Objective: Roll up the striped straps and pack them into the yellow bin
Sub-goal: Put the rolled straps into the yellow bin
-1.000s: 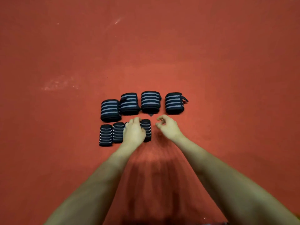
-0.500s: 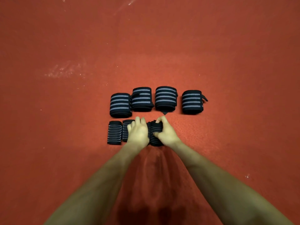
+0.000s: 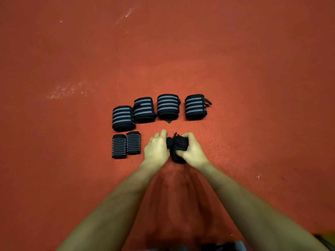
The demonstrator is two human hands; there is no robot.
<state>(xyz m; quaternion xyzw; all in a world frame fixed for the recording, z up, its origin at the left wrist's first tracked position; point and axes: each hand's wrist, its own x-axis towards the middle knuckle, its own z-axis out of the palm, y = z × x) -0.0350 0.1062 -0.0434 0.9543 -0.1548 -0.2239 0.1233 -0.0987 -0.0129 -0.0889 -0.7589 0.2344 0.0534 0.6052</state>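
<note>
On the red floor, my left hand point(image 3: 156, 148) and my right hand point(image 3: 193, 151) meet around dark rolled striped straps point(image 3: 178, 148). My right hand's fingers and thumb curl round one roll. My left hand's fingers curl over the dark strap beside it, which is mostly hidden. To the left lie two small thin-striped rolls point(image 3: 119, 146) point(image 3: 133, 142), apart from my hands. Behind them is a row of several larger rolls with wide grey stripes point(image 3: 168, 106). No whole yellow bin is in view.
The red floor point(image 3: 253, 87) stretches bare around the straps, with pale scuff marks point(image 3: 70, 90) at the far left. A yellowish edge point(image 3: 325, 234) shows at the bottom right corner. Dark items point(image 3: 223, 247) lie at the bottom edge between my forearms.
My right hand came in and took hold of the rightmost small roll. Both hands then shifted right with the two right-hand small rolls, leaving a gap beside the two left ones.
</note>
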